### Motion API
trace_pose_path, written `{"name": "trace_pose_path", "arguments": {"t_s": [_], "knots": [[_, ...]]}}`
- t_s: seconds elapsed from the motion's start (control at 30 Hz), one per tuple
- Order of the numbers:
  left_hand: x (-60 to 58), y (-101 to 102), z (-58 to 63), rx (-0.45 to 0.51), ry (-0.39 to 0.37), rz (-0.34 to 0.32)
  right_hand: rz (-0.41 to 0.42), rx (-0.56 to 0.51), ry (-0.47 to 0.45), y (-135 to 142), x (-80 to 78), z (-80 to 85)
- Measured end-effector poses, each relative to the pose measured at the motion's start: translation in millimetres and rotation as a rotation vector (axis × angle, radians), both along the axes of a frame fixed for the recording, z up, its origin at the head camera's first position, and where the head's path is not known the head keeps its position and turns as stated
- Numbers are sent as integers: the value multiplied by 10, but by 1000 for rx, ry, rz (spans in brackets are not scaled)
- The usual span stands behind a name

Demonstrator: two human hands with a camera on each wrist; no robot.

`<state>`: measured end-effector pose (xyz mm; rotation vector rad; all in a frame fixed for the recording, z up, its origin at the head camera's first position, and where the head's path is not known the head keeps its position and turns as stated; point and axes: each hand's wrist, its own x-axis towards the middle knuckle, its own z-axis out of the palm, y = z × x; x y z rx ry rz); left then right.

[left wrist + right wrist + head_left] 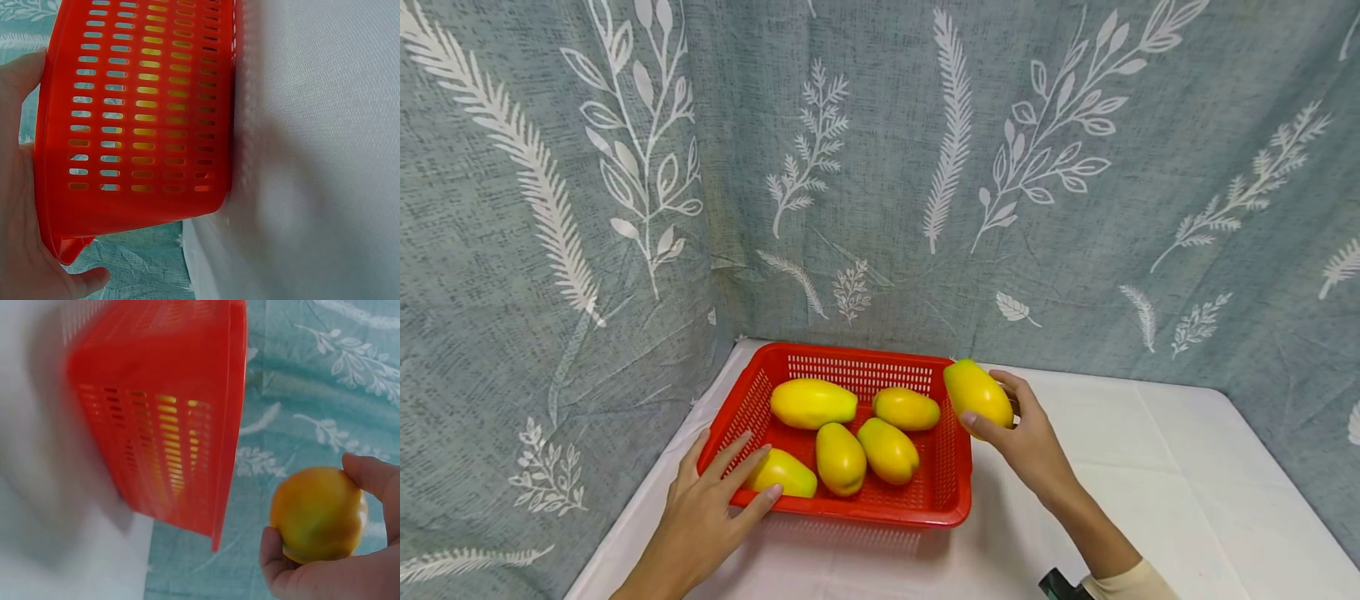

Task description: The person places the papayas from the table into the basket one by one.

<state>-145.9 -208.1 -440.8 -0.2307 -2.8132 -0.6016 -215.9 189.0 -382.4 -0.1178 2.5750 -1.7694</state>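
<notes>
My right hand (1026,437) holds a yellow papaya (977,396) beside the top of the basket's right wall, thumb on one side and fingers on the other. In the right wrist view this papaya (319,514) appears end-on, apart from the basket. The red plastic basket (880,510) has slotted walls and stands on the table. Spread fingers of my left hand (700,508) lie over its front left corner, touching the rim. Inside are several more papayas, such as a long one (812,403) at the back and one (782,472) partly hidden by the left fingers.
White cloth (1120,475) covers the table under and to the right of the basket. A blue-grey curtain (880,183) with white leaf prints hangs behind the table and along its sides. A dark device (1062,585) sits near the right sleeve.
</notes>
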Motion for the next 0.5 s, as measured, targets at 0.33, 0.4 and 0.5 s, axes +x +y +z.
{"name": "trace_pose_path", "arguments": {"t_s": [0.33,0.4,0.5], "knots": [[-15,4,-18,-8,-9,3,74,-46,-14,-145,47,-15],[-14,6,-15,-11,-11,6,93,-59,-12,-185,64,-25],[-9,10,-12,-14,-14,9,123,-89,-19,-246,89,-42]]}}
